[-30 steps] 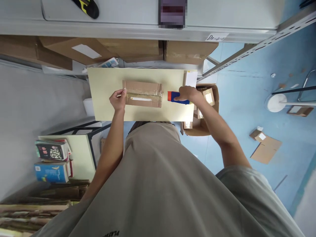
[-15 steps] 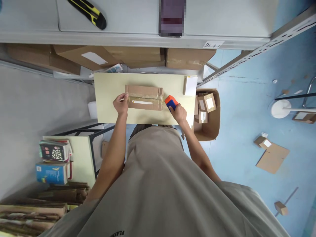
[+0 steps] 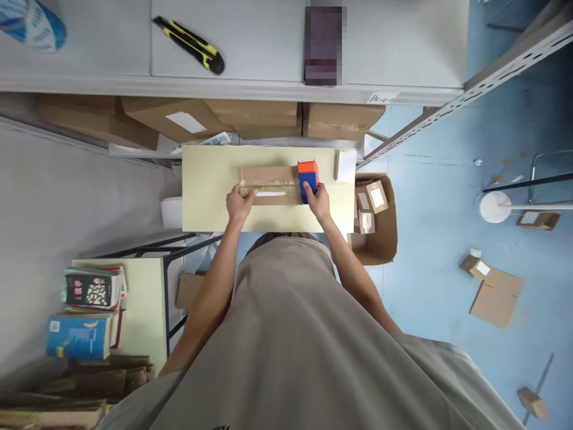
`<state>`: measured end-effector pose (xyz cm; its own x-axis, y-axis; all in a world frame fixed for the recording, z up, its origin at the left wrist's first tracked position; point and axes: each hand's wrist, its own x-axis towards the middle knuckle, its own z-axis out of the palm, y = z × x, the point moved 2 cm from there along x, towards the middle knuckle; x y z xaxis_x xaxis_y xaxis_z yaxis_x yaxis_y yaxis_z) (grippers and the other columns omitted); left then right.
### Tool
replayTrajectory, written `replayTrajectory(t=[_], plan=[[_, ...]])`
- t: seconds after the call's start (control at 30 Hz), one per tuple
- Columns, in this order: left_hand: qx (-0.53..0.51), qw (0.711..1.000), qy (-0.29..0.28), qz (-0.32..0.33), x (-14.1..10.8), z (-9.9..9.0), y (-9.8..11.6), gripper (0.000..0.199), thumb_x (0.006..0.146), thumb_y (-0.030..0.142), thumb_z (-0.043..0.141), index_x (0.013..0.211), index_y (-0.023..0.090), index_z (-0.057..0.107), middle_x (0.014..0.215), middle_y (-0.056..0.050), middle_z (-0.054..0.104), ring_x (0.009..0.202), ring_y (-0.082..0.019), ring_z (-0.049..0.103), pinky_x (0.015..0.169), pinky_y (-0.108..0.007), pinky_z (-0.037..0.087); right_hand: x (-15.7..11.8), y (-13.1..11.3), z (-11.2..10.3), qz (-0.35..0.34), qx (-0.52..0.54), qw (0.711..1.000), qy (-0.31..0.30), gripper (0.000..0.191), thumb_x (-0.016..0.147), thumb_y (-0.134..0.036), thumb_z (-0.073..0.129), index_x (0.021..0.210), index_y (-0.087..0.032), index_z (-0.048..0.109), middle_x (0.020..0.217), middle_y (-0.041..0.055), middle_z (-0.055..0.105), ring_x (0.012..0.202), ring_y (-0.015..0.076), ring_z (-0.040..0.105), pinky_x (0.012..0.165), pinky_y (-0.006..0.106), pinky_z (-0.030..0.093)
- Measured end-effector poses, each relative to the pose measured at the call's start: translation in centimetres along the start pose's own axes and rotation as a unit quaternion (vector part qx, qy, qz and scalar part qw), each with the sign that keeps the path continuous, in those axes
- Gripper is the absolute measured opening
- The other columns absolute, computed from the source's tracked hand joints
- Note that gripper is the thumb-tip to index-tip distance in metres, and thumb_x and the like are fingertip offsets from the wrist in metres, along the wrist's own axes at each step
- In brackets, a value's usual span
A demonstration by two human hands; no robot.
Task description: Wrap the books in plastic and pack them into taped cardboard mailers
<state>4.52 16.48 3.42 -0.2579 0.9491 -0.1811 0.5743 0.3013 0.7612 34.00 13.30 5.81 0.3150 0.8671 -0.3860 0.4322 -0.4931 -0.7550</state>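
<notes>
- While the cardboard box (image 3: 271, 175) lies flat on the pale tabletop (image 3: 201, 209), its long side runs across the person's front, which seems to put both ends within easy reach.
- The left hand (image 3: 239, 204) has its grip closed on the box's left end, thumb over the upper face, probably to steady it against sliding.
- The right hand (image 3: 319, 202) has its grip clamped round a blue-and-orange tool (image 3: 308, 173), apparently a tape dispenser. The tool sits over the box's right end, opposite the left hand, so one hand likely braces against the other's push.
- Shiny tape (image 3: 268, 184) runs along the box's upper face, and a white strip (image 3: 271, 193) lies beside it, nearer the person.
- A white box (image 3: 346, 165) rests at the tabletop's far right corner, perhaps set aside to leave elbow room.
- Just beyond the right edge, an open carton (image 3: 388, 230) holds smaller boxes (image 3: 377, 197), seemingly placed there for a short reach.
- A yellow-and-black cutter (image 3: 190, 45) lies on the grey shelf (image 3: 268, 54), beyond the tabletop.
</notes>
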Motion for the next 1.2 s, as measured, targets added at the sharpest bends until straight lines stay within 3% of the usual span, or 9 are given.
replayTrajectory(t=[0.1, 0.27, 0.5, 0.6, 0.67, 0.73, 0.9, 1.07, 1.2], plan=[[0.004, 0.999, 0.033, 0.003, -1.0, -1.5, -0.2, 0.026, 0.080, 0.041, 0.081, 0.095, 0.022, 0.069, 0.088, -0.005, 0.074, 0.092, -0.026, 0.072, 0.091, -0.036, 0.056, -0.8, -0.5, -0.1, -0.014, 0.068, 0.997, 0.035, 0.068, 0.095, -0.087, 0.044, 0.104, -0.021, 0.058, 0.097, 0.0106, 0.074, 0.088, 0.0239, 0.069, 0.077, 0.033, 0.055], [-0.131, 0.990, 0.048, 0.000, -2.4, -3.9, -2.9, 0.024, 0.083, 0.027, 0.073, 0.106, 0.022, 0.074, 0.104, -0.006, 0.081, 0.102, -0.025, 0.076, 0.094, -0.036, 0.060, -3.0, -1.2, 1.3, -0.054, 0.145, 0.987, 0.045, 0.065, 0.097, -0.084, 0.040, 0.103, -0.022, 0.056, 0.103, 0.0112, 0.074, 0.096, 0.0235, 0.069, 0.084, 0.034, 0.058], [-0.027, 0.990, 0.125, -0.057, -2.9, -4.6, -10.9, 0.013, 0.081, 0.026, 0.077, 0.093, 0.022, 0.077, 0.101, -0.008, 0.077, 0.081, -0.022, 0.074, 0.093, -0.039, 0.059, -6.8, 2.7, 8.6, -0.014, 0.145, 0.989, -0.013, 0.054, 0.095, -0.077, 0.052, 0.095, -0.023, 0.054, 0.095, 0.0075, 0.073, 0.088, 0.0214, 0.068, 0.084, 0.036, 0.060], [-0.076, 0.988, 0.094, -0.098, -2.4, -3.3, -12.5, 0.040, 0.080, 0.029, 0.082, 0.119, 0.022, 0.075, 0.108, -0.011, 0.078, 0.081, -0.021, 0.076, 0.089, -0.036, 0.060, -7.1, 3.4, 12.5, 0.010, 0.156, 0.987, -0.032, 0.053, 0.097, -0.074, 0.049, 0.099, -0.022, 0.056, 0.098, 0.0096, 0.075, 0.090, 0.0214, 0.069, 0.085, 0.036, 0.061], [-0.123, 0.984, 0.056, -0.112, -2.5, -2.2, -12.6, 0.067, 0.077, 0.032, 0.088, 0.139, 0.021, 0.066, 0.127, -0.018, 0.076, 0.089, -0.023, 0.078, 0.085, -0.035, 0.061, -6.9, 3.4, 14.5, 0.013, 0.133, 0.990, -0.043, 0.055, 0.100, -0.073, 0.044, 0.104, -0.020, 0.057, 0.102, 0.0115, 0.076, 0.094, 0.0222, 0.070, 0.086, 0.035, 0.061], [-0.140, 0.984, 0.023, -0.105, -3.4, -1.3, -12.2, 0.075, 0.079, 0.034, 0.089, 0.147, 0.018, 0.061, 0.146, -0.025, 0.067, 0.099, -0.026, 0.079, 0.085, -0.035, 0.063, -7.1, 3.5, 15.5, -0.002, 0.069, 0.997, -0.044, 0.058, 0.104, -0.072, 0.039, 0.114, -0.018, 0.058, 0.107, 0.0135, 0.076, 0.098, 0.0235, 0.072, 0.087, 0.035, 0.060], [-0.136, 0.990, -0.048, -0.010, -9.2, -1.6, -10.8, 0.059, 0.093, 0.035, 0.074, 0.149, 0.022, 0.059, 0.149, -0.020, 0.066, 0.112, -0.028, 0.077, 0.092, -0.040, 0.064, -10.2, 5.9, 13.6, -0.085, -0.186, 0.973, -0.107, 0.068, 0.108, -0.068, 0.039, 0.147, -0.013, 0.044, 0.112, 0.0179, 0.076, 0.102, 0.0317, 0.076, 0.089, 0.040, 0.059], [-0.068, 0.983, -0.116, 0.126, -13.9, -3.3, -9.8, 0.054, 0.092, 0.033, 0.075, 0.145, 0.027, 0.065, 0.145, -0.013, 0.069, 0.133, -0.031, 0.066, 0.106, -0.046, 0.061, -13.3, 9.2, 11.2, -0.172, -0.319, 0.905, -0.222, 0.064, 0.109, -0.068, 0.037, 0.138, -0.012, 0.050, 0.120, 0.0258, 0.074, 0.117, 0.0413, 0.072, 0.099, 0.054, 0.058], [-0.027, 0.970, -0.156, 0.185, -15.0, -3.8, -9.6, 0.036, 0.095, 0.026, 0.072, 0.130, 0.029, 0.076, 0.129, -0.009, 0.076, 0.127, -0.031, 0.068, 0.115, -0.051, 0.054, -14.2, 10.0, 10.9, -0.201, -0.340, 0.882, -0.256, 0.063, 0.109, -0.068, 0.038, 0.137, -0.013, 0.052, 0.125, 0.0273, 0.072, 0.125, 0.0421, 0.069, 0.105, 0.055, 0.057]])
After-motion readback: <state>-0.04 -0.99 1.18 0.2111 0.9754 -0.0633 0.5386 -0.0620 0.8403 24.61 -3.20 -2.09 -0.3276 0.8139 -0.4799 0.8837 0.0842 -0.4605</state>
